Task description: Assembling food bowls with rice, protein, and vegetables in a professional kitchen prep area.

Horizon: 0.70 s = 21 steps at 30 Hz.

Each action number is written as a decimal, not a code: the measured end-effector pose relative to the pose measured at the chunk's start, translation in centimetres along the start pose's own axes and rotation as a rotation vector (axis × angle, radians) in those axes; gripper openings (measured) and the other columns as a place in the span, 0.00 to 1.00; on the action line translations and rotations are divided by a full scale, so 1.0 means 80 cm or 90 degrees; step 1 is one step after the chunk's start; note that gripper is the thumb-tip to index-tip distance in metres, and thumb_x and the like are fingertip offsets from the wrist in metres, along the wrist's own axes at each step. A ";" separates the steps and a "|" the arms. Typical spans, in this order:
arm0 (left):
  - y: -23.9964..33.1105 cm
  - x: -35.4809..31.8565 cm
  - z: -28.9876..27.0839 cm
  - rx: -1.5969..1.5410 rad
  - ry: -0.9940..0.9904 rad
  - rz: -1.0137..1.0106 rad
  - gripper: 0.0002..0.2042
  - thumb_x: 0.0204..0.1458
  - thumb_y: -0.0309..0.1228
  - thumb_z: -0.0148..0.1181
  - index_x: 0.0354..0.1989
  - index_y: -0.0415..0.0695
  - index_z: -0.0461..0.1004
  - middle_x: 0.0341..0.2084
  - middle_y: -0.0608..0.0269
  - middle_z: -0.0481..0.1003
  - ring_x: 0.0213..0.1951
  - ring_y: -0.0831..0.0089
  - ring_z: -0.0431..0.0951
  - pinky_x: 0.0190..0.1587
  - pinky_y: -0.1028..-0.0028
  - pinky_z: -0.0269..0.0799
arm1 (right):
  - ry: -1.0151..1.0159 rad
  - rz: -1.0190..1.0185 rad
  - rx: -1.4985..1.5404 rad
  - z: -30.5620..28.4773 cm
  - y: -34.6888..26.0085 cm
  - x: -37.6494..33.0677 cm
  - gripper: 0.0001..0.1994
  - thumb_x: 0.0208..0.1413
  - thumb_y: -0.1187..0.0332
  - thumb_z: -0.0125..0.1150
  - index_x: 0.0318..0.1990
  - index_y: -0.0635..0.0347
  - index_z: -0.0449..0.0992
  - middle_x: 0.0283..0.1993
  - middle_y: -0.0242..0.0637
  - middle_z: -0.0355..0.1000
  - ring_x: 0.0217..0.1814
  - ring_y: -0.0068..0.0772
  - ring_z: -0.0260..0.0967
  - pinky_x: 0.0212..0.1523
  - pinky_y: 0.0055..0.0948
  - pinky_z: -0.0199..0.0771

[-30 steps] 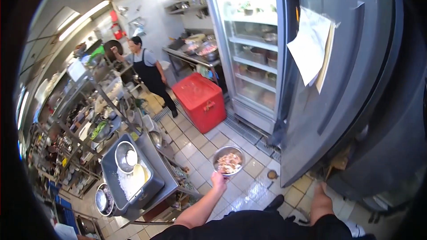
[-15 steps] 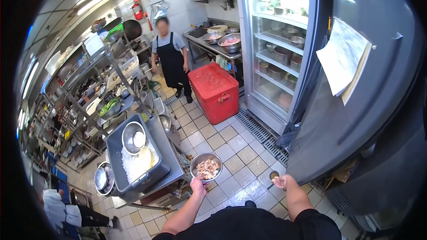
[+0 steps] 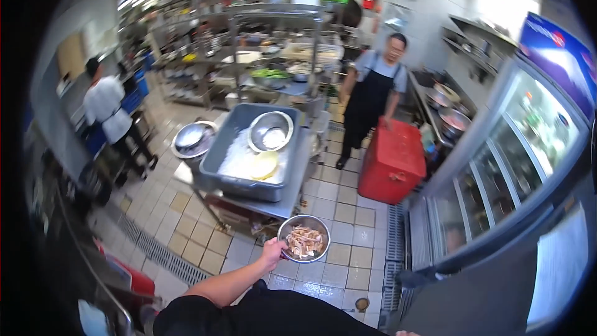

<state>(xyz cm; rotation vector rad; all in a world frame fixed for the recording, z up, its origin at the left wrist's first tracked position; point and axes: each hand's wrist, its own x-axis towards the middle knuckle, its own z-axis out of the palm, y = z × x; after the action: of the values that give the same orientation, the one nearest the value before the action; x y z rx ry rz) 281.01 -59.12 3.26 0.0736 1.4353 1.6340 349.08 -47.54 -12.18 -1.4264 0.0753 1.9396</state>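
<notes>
The left hand point(image 3: 272, 252) grips the rim of a metal bowl point(image 3: 303, 238) at 9 o'clock, keeping its food level; the right hand is out of view.

Small round metal bowl point(image 3: 303, 238), shiny steel with a thin rolled rim, held level and upright over the tiled floor. Filled to a low heap with pale pink and whitish scraps, mixed in loose strips. Gripped at its left rim by the fingers point(image 3: 278, 250) of the left hand point(image 3: 272, 252), thumb over the edge, the rest of the bowl jutting out to the right of the fingertips, unsupported on the far side.
</notes>
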 end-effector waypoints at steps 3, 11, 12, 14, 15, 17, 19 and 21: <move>0.004 -0.002 -0.052 -0.020 0.031 0.033 0.08 0.46 0.23 0.55 0.35 0.45 0.73 0.21 0.66 0.73 0.20 0.75 0.73 0.22 0.72 0.69 | -0.170 0.065 -0.296 0.097 -0.006 0.039 0.06 0.57 0.68 0.60 0.36 0.60 0.77 0.32 0.38 0.76 0.28 0.29 0.70 0.28 0.30 0.71; -0.024 0.016 -0.260 -0.026 0.231 0.126 0.10 0.44 0.22 0.53 0.37 0.41 0.74 0.22 0.62 0.74 0.22 0.71 0.74 0.25 0.72 0.71 | -0.490 -0.141 -1.230 0.620 0.289 0.087 0.13 0.61 0.61 0.61 0.39 0.62 0.83 0.35 0.35 0.81 0.36 0.20 0.73 0.33 0.23 0.71; -0.023 0.017 -0.295 -0.028 0.268 0.129 0.10 0.44 0.22 0.53 0.36 0.41 0.74 0.23 0.61 0.75 0.22 0.70 0.75 0.26 0.72 0.72 | -0.637 -0.185 -1.223 0.675 0.340 0.051 0.12 0.61 0.62 0.62 0.42 0.62 0.82 0.36 0.34 0.81 0.36 0.20 0.73 0.35 0.23 0.72; -0.017 0.005 -0.375 -0.074 0.270 0.105 0.09 0.44 0.22 0.53 0.34 0.40 0.75 0.23 0.62 0.75 0.23 0.71 0.75 0.28 0.73 0.73 | -0.816 -0.293 -1.210 0.768 0.435 -0.036 0.12 0.60 0.64 0.63 0.44 0.61 0.82 0.37 0.34 0.81 0.36 0.19 0.73 0.39 0.24 0.73; -0.009 0.001 -0.412 -0.076 0.293 0.119 0.08 0.44 0.21 0.53 0.34 0.40 0.75 0.23 0.62 0.75 0.23 0.72 0.75 0.28 0.73 0.73 | -0.876 -0.359 -1.197 0.808 0.480 -0.083 0.11 0.59 0.65 0.63 0.45 0.61 0.82 0.38 0.34 0.81 0.36 0.19 0.73 0.40 0.25 0.73; 0.008 -0.003 -0.474 -0.094 0.336 0.130 0.08 0.44 0.21 0.53 0.33 0.40 0.75 0.22 0.63 0.75 0.23 0.73 0.75 0.28 0.74 0.73 | -0.972 -0.462 -1.167 0.879 0.581 -0.162 0.10 0.58 0.66 0.65 0.44 0.57 0.82 0.36 0.34 0.81 0.35 0.20 0.73 0.40 0.24 0.73; 0.038 -0.002 -0.526 -0.125 0.361 0.168 0.07 0.45 0.21 0.53 0.30 0.39 0.78 0.19 0.67 0.74 0.21 0.77 0.73 0.22 0.74 0.69 | -1.086 -0.417 -1.130 0.925 0.684 -0.218 0.12 0.54 0.68 0.63 0.46 0.56 0.81 0.39 0.43 0.79 0.38 0.33 0.76 0.42 0.32 0.74; 0.070 -0.005 -0.575 -0.135 0.378 0.219 0.07 0.45 0.20 0.53 0.30 0.38 0.77 0.22 0.65 0.76 0.23 0.77 0.74 0.25 0.76 0.70 | -1.200 -0.626 -1.262 0.957 0.787 -0.248 0.18 0.50 0.71 0.63 0.51 0.52 0.79 0.48 0.45 0.76 0.46 0.43 0.75 0.48 0.37 0.74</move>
<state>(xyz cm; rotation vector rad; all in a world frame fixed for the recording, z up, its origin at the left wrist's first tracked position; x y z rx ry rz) 251.21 -93.16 -6.58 -0.3293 1.7401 2.2052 253.74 -70.56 12.18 0.5452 -3.0150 1.1232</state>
